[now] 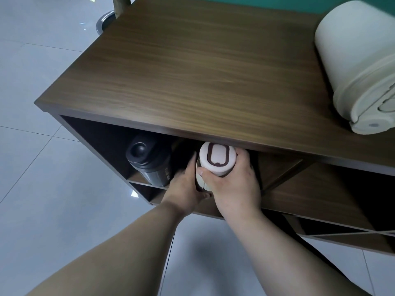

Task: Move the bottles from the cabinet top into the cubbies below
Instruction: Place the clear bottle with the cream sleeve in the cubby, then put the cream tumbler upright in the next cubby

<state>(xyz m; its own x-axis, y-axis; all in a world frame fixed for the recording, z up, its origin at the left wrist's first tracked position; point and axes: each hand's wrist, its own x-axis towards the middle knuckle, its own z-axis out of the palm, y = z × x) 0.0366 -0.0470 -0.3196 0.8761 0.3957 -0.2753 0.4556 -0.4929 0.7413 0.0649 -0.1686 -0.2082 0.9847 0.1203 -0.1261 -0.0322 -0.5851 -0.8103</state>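
Note:
A pale bottle with a white lid marked by a brown ring (pixel 217 158) stands at the mouth of the upper left cubby, under the front edge of the brown cabinet top (pixel 192 71). My right hand (pixel 233 184) wraps its lid and upper body from the right. My left hand (pixel 184 186) cups its lower body from the left. A black shaker bottle (pixel 149 161) stands in the same cubby, to the left of the pale one. A large cream bottle (pixel 359 67) lies on its side on the cabinet top at the far right.
The cabinet front has diagonal dividers (pixel 282 174) forming cubbies to the right and a shelf (pixel 147 184) below the black bottle. Grey floor tiles (pixel 42 167) spread left. A metal stand base (pixel 104 21) sits behind the cabinet's left corner.

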